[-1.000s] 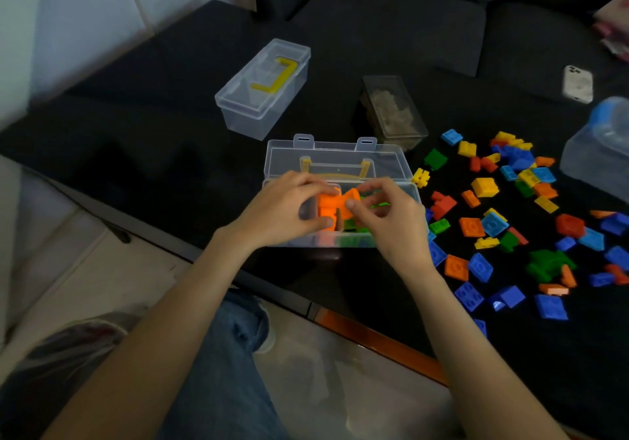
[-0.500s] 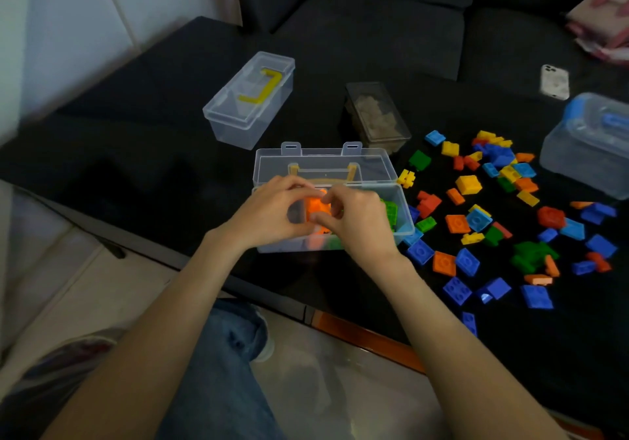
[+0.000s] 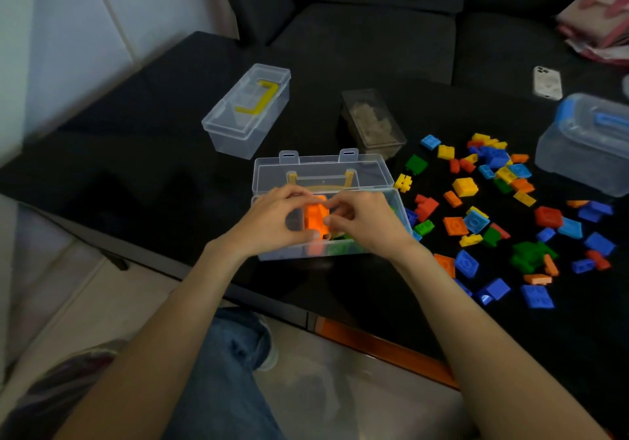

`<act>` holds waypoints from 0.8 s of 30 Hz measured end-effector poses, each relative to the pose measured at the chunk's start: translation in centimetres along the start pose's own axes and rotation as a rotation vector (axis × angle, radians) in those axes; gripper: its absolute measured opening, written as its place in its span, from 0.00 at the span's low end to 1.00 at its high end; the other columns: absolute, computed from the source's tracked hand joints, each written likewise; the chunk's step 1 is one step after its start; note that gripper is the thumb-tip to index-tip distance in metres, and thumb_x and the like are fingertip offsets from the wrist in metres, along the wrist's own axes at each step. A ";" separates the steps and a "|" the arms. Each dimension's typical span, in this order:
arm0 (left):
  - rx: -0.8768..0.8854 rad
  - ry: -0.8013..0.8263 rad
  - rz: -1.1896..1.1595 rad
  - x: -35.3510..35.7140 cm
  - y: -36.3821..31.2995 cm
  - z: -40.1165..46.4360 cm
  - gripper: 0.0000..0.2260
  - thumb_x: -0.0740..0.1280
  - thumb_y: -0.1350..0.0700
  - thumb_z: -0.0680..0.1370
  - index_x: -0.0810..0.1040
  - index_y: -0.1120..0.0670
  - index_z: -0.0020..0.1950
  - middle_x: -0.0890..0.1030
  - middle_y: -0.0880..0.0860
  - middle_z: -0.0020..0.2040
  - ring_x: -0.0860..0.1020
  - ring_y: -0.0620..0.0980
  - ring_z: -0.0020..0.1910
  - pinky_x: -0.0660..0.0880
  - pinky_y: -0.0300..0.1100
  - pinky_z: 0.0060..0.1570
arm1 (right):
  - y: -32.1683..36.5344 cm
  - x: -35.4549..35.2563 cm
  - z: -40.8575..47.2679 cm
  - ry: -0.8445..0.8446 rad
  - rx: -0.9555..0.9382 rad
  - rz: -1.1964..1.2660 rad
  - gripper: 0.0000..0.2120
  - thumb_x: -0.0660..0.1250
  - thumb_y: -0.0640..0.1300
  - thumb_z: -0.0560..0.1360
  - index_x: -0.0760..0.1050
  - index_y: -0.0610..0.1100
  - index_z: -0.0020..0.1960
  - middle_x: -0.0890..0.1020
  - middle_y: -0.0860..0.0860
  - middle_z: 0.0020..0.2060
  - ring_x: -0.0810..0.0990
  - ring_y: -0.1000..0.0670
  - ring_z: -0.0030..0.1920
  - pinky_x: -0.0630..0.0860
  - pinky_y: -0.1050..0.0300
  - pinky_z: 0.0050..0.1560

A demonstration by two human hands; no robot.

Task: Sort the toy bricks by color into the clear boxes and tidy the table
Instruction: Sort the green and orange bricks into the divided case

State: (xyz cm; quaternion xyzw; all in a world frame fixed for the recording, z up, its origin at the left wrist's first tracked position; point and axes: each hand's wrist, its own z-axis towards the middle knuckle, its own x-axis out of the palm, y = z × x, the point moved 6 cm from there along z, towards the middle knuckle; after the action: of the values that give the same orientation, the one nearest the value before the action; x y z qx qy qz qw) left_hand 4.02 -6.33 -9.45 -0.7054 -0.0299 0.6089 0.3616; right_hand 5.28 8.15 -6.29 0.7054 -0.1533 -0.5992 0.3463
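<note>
Table (image 3: 170,140) first: black, with loose bricks (image 3: 503,215) of mixed colours scattered well to the right, so sorting looks barely half done. Open box (image 3: 394,201) sits at the near edge, lid back. Both hands meet over it, left hand (image 3: 269,225) and right hand (image 3: 371,222) pinched shut on orange bricks (image 3: 315,218), possibly pressing them together. Next move is probably setting these down inside, then reaching right for another.
</note>
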 end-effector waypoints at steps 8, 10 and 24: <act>-0.032 -0.015 -0.126 -0.8 -0.1 0.6 0.16 0.70 0.52 0.75 0.75 0.43 0.61 0.69 0.41 0.62 0.67 0.39 0.63 0.64 0.40 0.63 | 1.1 0.9 -0.3 -0.043 -0.008 -0.197 0.14 0.69 0.46 0.74 0.78 0.45 0.59 0.83 0.47 0.46 0.81 0.50 0.47 0.77 0.52 0.53; -0.014 -0.073 -0.093 -1.2 -0.2 0.6 0.12 0.68 0.55 0.76 0.76 0.44 0.58 0.71 0.41 0.59 0.69 0.38 0.60 0.68 0.40 0.61 | 1.4 1.6 -0.3 -0.048 -0.024 -0.289 0.16 0.69 0.47 0.73 0.77 0.49 0.61 0.80 0.45 0.51 0.79 0.46 0.51 0.76 0.48 0.54; 0.079 -0.148 0.076 -0.8 -1.1 0.3 0.14 0.62 0.54 0.79 0.73 0.48 0.65 0.76 0.45 0.61 0.70 0.40 0.61 0.66 0.35 0.58 | -0.1 2.5 -1.5 -0.254 -0.075 -0.133 0.10 0.70 0.43 0.72 0.80 0.45 0.54 0.79 0.47 0.48 0.75 0.48 0.51 0.71 0.55 0.51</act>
State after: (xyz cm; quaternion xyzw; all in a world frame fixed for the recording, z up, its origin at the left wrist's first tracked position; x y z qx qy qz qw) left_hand 4.03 -5.75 -8.14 -0.6445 -0.0059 0.6731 0.3626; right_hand 7.27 7.15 -8.17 0.6191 -0.1264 -0.7105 0.3096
